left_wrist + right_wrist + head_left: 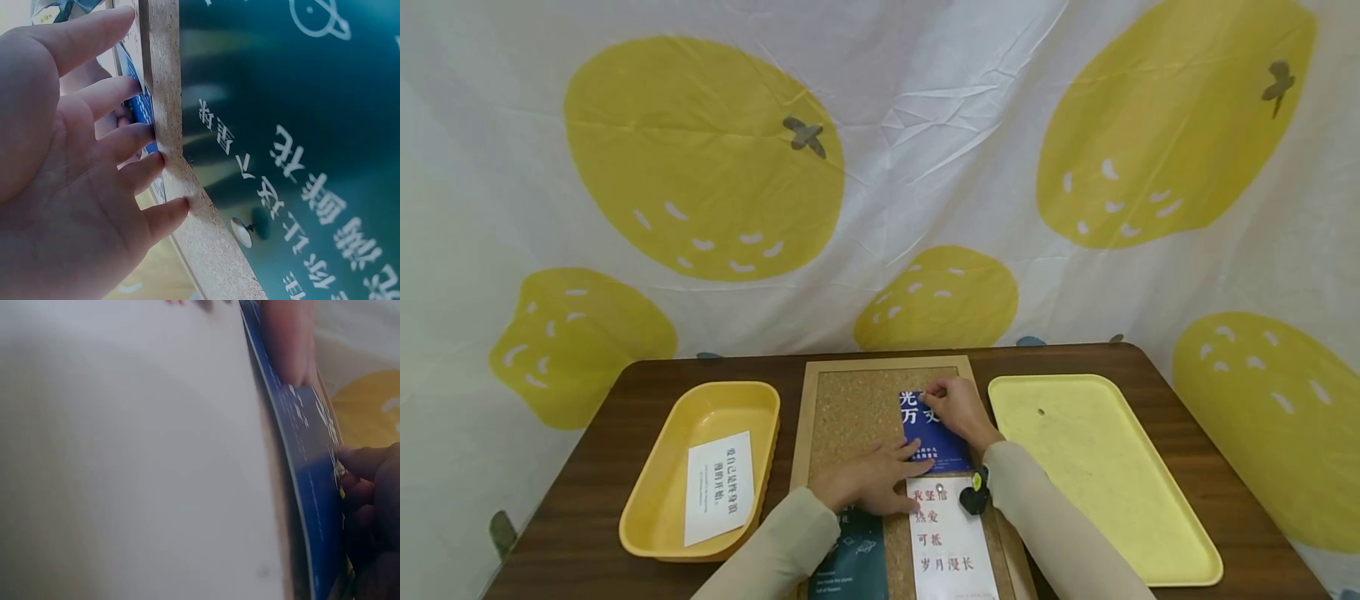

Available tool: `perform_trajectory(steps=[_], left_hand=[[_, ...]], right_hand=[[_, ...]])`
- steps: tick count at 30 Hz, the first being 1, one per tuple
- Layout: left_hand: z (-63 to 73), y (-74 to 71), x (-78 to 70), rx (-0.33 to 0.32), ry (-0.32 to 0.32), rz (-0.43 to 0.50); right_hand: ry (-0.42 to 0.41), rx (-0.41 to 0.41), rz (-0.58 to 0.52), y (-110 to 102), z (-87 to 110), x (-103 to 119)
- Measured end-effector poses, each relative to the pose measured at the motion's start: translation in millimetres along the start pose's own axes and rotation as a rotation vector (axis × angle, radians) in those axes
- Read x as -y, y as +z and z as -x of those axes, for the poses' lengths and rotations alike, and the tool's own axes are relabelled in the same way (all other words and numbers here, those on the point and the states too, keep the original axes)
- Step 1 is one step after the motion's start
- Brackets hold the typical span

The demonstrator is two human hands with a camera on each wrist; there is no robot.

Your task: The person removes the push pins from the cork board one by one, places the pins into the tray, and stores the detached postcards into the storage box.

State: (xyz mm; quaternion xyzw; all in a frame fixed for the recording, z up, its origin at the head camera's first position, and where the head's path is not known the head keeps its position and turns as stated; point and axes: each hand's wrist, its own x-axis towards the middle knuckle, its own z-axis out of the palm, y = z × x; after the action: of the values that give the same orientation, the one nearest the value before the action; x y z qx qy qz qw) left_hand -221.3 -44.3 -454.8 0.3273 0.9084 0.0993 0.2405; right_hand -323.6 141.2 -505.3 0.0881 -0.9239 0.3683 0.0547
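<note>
A blue card (943,446) with white lettering lies at the upper right of a wood-framed cork board (853,417). At its top edge my right hand (961,410) pinches a small shiny thumbtack (340,469), mostly covered by the fingers. My left hand (872,479) is spread flat, its fingertips on the lower left of the blue card and the cork beside it. Below the blue card, a white card (951,542) with red lettering carries a silver tack (939,488). A dark green card (857,562) sits at lower left, with another silver thumbtack (240,232) in it.
Left of the board stands a yellow-orange basin (662,425) holding a white printed card (718,492). A pale yellow tray (1097,467) lies on the right, with a tiny dark object (1041,411) on it. Behind the brown table (587,467) hangs a fruit-patterned cloth (887,183).
</note>
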Motion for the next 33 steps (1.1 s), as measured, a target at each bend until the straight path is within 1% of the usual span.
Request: perform_trajectory(steps=[5, 13, 17, 26, 33], left_hand=[[-0.9, 0.5, 0.4, 0.004, -0.004, -0.003], [-1.1, -0.6, 0.8, 0.015, 0.003, -0.009], [-0.7, -0.7, 0.8, 0.018, -0.002, -0.009], [0.2, -2.2, 1.0, 0.022, -0.001, -0.020], [0.8, -3.1, 0.6, 0.024, 0.007, -0.014]], right_hand=[[0.018, 0.019, -0.033, -3.8, 0.5, 0.9], [-0.024, 0.029, 0.041, -3.6, -0.5, 1.7], [-0.023, 0.042, 0.058, -2.6, -1.0, 1.4], [-0.012, 0.055, 0.067, -2.0, -2.3, 3.0], [-0.010, 0.041, 0.046, -1.4, -1.3, 2.9]])
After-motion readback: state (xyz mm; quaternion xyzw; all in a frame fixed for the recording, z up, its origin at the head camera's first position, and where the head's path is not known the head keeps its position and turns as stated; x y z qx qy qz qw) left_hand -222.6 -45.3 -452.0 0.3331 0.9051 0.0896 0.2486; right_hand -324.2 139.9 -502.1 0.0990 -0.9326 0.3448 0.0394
